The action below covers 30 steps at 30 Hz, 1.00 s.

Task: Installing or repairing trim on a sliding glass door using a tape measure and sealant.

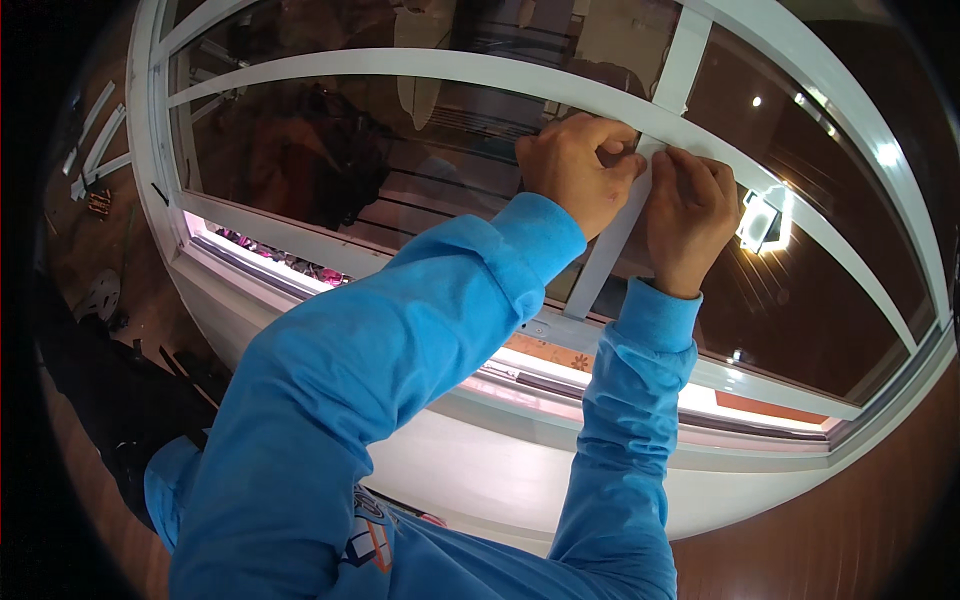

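Note:
A white window frame (390, 62) with dark, reflecting glass panes (800, 260) spans the view before me. My left hand (580, 170) is closed, with thumb and forefinger pinched beside the crossing of a horizontal bar and the middle upright bar (612, 250). Just right of that upright, my right hand (692, 215) is closed too, its fingertips and thumb together against the frame. The two hands are close but apart. Whatever lies between their fingertips is too small or hidden to make out. Both arms wear blue sleeves.
A white sill (500, 435) with dark tracks runs below the panes. At far left, several pale strips (100, 140) lie on the brown floor near a light-coloured shoe (98, 297). A dark-clothed leg (90, 400) is at lower left. A bright lamp reflection shows in the right pane.

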Each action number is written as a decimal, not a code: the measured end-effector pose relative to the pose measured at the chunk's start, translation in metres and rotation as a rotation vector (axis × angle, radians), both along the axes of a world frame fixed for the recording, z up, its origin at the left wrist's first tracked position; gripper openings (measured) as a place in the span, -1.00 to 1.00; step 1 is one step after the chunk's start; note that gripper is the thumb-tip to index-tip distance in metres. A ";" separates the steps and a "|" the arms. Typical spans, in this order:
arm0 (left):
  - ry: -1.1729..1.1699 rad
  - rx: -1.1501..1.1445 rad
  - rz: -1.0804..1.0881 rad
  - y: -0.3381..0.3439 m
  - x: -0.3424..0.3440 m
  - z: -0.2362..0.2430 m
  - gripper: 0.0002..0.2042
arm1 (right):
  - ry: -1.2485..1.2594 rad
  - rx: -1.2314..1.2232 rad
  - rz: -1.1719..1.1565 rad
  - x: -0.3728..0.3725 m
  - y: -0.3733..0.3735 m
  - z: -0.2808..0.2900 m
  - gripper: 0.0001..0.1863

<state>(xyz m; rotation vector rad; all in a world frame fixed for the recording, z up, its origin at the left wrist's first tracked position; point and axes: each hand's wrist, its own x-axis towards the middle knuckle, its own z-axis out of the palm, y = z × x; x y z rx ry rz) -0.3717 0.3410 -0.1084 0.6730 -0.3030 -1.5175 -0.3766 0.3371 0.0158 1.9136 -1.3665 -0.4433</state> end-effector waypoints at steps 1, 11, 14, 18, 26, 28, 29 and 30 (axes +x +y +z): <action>-0.003 -0.004 -0.007 0.000 0.000 0.000 -0.75 | 0.013 -0.002 0.003 0.000 0.000 0.001 -0.88; 0.002 0.006 0.011 0.000 -0.001 0.001 -0.75 | -0.038 -0.001 -0.018 -0.002 0.001 0.000 -0.88; 0.014 0.018 0.008 0.000 0.000 0.001 -0.74 | -0.047 -0.012 -0.020 -0.004 0.001 -0.001 -0.87; 0.008 0.049 -0.024 0.000 0.001 0.000 -0.73 | -0.080 -0.040 0.011 -0.004 0.001 -0.003 -0.88; 0.031 0.051 -0.077 -0.002 0.003 0.001 -0.73 | -0.128 -0.110 -0.084 0.006 -0.003 -0.001 -0.84; 0.004 0.049 -0.079 -0.003 0.003 0.000 -0.74 | -0.132 -0.106 -0.105 0.006 -0.004 -0.001 -0.84; 0.004 0.050 -0.078 -0.003 0.003 -0.001 -0.74 | -0.132 -0.105 -0.105 0.006 -0.004 -0.001 -0.84; -0.014 0.041 -0.091 -0.002 0.004 -0.002 -0.74 | -0.126 -0.101 -0.101 0.007 -0.003 -0.002 -0.83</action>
